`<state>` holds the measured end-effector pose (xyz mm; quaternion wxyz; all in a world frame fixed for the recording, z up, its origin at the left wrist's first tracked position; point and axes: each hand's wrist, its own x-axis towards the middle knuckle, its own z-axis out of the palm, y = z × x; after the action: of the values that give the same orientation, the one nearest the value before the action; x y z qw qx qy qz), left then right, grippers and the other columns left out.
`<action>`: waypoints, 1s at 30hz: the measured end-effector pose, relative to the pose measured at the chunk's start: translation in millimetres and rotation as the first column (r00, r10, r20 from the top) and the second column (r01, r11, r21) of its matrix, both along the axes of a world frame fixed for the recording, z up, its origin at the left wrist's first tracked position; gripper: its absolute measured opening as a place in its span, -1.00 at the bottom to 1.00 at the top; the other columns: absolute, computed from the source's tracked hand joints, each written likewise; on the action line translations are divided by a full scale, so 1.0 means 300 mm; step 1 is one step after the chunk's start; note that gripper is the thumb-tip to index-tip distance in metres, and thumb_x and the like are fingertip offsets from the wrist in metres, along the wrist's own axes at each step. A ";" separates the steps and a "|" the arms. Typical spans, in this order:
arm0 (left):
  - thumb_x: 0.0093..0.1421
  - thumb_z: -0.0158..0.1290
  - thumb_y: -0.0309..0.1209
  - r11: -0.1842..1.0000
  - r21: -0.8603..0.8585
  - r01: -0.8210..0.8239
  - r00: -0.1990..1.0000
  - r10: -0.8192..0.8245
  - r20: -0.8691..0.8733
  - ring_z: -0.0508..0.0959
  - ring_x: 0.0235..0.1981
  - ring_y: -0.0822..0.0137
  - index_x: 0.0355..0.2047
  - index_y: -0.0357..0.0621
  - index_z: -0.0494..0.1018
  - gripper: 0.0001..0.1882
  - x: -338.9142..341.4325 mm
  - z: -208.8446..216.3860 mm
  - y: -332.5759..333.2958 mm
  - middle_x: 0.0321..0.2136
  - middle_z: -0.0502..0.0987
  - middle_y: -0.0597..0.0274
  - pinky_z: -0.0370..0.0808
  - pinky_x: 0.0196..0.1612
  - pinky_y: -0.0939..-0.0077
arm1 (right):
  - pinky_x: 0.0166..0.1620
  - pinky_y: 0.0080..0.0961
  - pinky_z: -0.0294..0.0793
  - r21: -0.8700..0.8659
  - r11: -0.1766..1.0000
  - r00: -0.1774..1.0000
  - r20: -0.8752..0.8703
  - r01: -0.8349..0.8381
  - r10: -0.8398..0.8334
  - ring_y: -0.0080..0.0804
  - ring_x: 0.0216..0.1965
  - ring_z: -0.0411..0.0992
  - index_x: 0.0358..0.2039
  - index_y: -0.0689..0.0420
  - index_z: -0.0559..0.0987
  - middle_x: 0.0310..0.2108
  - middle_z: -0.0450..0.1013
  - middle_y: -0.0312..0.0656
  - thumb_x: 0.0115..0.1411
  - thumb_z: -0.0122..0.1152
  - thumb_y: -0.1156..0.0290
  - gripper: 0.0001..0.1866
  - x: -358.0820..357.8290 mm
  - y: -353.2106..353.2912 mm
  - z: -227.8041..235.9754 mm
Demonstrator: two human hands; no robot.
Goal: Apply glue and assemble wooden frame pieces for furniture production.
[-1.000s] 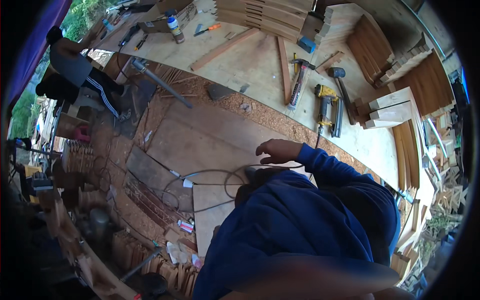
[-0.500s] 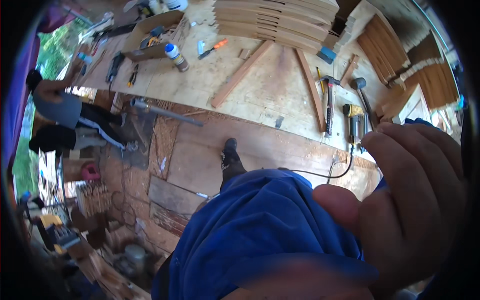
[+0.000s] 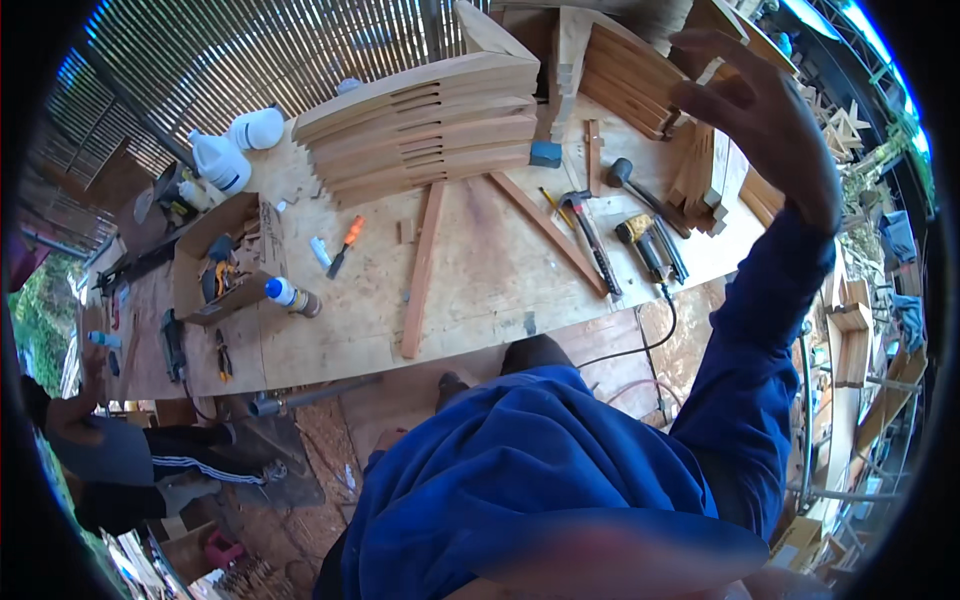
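Note:
My right hand [image 3: 775, 135] is raised at the far right, over stacked wooden pieces [image 3: 705, 185]. Its fingers are apart and slightly curved, with nothing seen between them. Behind the fingertips stand brown slatted panels [image 3: 630, 75]; whether they touch cannot be made out. Of my left hand [image 3: 390, 438] only a small patch shows beside my blue shirt, its fingers hidden. Nearest the right arm on the bench lie a yellow and black nail gun [image 3: 640, 235] with a hose, a black mallet [image 3: 645, 195] and a claw hammer [image 3: 592, 240].
A plywood bench [image 3: 480, 265] carries a stack of notched boards [image 3: 420, 120], two loose strips, an orange-handled chisel [image 3: 347, 245], a glue bottle [image 3: 293, 297] and a cardboard box [image 3: 230, 260]. White jugs [image 3: 220, 160] stand far left. Another person [image 3: 110, 450] bends at lower left.
My right hand has moved away from close in front of me, out and up toward the wooden stacks. The view has shifted, showing more of the bench's far side.

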<state>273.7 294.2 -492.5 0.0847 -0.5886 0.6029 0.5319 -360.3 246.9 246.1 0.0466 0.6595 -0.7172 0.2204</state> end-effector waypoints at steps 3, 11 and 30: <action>0.16 0.12 -0.18 0.997 0.013 -0.070 0.997 0.070 0.044 0.68 -0.31 0.32 -0.20 -0.23 0.67 -0.62 -0.046 0.007 0.002 -0.28 0.69 -0.03 0.61 -0.29 0.35 | 0.12 -0.22 0.54 -0.064 0.998 1.000 -0.013 -0.012 0.012 -0.03 0.07 0.53 0.31 0.21 0.34 0.24 0.40 0.10 0.14 0.30 -0.34 -0.01 -0.297 -0.386 -0.184; 0.17 0.07 -0.21 0.432 -0.027 -0.902 0.433 0.901 -0.038 0.64 -0.51 0.25 -0.49 -0.20 0.59 -0.70 -0.399 0.066 0.190 -0.48 0.64 0.07 0.57 -0.44 0.21 | 0.39 0.06 0.13 -0.186 0.863 0.883 0.094 0.470 -0.460 0.33 0.42 0.01 0.42 0.38 0.07 0.44 -0.14 0.43 0.01 0.38 -0.35 0.28 -0.858 -1.222 -0.888; 0.27 0.04 -0.24 0.993 -0.118 0.033 0.468 0.088 0.879 0.65 -0.15 -0.08 -0.30 -0.17 0.65 -0.71 -0.002 0.592 0.491 -0.32 0.65 -0.18 0.53 0.00 0.03 | -0.27 -0.44 0.51 0.228 0.937 0.713 0.608 0.266 -0.350 -0.41 -0.37 0.54 -0.23 0.30 0.69 -0.40 0.58 -0.15 -0.03 0.41 0.19 -0.55 -1.220 -1.120 -0.786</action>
<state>273.1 441.6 -314.8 0.3397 -0.7920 0.4936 0.1172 -726.2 -89.0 10.4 -0.2052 0.4170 -0.8017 0.3759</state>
